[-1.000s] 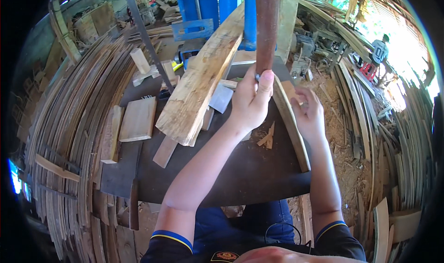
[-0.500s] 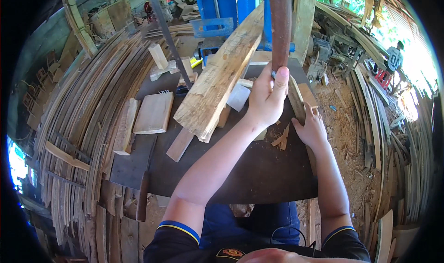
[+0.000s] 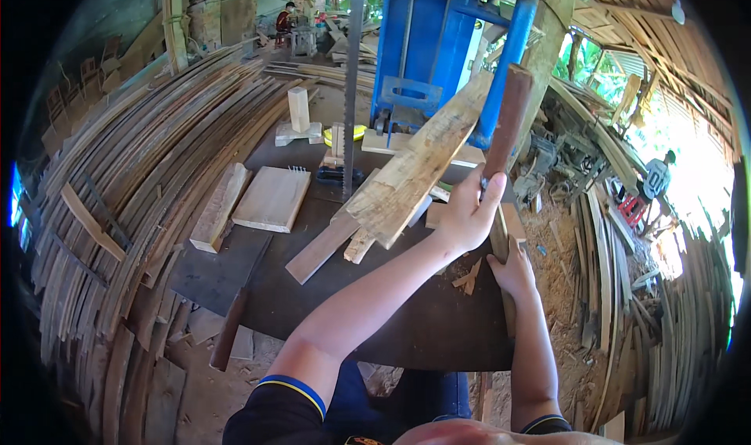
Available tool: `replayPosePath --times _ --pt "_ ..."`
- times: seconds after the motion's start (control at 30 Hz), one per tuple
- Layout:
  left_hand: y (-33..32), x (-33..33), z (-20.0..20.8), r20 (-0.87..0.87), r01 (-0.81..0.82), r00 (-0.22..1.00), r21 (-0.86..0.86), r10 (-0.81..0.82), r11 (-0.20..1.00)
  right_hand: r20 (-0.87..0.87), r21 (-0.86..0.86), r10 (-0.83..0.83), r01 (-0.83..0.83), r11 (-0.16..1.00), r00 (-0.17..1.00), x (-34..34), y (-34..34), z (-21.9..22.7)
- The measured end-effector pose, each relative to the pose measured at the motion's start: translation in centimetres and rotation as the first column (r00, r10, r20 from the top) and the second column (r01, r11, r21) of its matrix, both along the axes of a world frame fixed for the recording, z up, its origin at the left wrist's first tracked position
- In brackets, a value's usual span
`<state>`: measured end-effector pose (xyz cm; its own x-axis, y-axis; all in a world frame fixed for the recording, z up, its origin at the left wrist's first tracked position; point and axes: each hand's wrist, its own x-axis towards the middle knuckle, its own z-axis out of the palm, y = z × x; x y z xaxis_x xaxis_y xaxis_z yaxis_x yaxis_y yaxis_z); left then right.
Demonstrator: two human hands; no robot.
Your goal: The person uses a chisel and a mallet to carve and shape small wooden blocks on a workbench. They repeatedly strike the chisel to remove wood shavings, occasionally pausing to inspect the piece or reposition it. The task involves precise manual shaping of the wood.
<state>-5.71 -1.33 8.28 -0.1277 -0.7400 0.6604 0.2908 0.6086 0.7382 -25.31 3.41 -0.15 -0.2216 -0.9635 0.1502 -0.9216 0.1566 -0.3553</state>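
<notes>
My left hand (image 3: 472, 218) is closed around the lower end of a reddish-brown wooden bar (image 3: 510, 116), which tilts up and away from me. My right hand (image 3: 514, 271) grips a long narrow wooden strip (image 3: 502, 296) along the right edge of the dark saw table (image 3: 375, 320), thumb on one side and fingers on the other. Just left of my left hand, a thick rough plank (image 3: 422, 163) slants across the table. A thinner brown board (image 3: 321, 249) lies partly beneath it. The toothed bandsaw blade (image 3: 351, 93) stands upright left of the plank.
A flat wooden block (image 3: 272, 200) and a rough offcut (image 3: 221, 210) lie at the table's left. A blue machine frame (image 3: 415, 46) rises behind. Wood chips (image 3: 468, 278) lie near my hands. Long stacked boards (image 3: 149, 156) fill the left floor. A person (image 3: 657, 179) sits far right.
The view has shifted, with the table lower and the blade farther right in it. The reddish-brown bar leans more to the right. Both hands keep their holds.
</notes>
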Motion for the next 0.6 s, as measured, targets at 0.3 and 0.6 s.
replayPosePath --times 0.3,0.6 --pt "1.4 1.3 1.0 0.126 -0.072 0.989 -0.028 0.074 0.997 0.044 0.02 -0.006 0.005 1.0 0.999 0.7 0.1 0.6" --pt "0.4 -0.3 -0.3 0.017 -0.102 0.994 -0.15 0.105 0.983 0.077 -0.011 0.044 -0.043 0.999 0.996 0.3 -0.5 0.2"
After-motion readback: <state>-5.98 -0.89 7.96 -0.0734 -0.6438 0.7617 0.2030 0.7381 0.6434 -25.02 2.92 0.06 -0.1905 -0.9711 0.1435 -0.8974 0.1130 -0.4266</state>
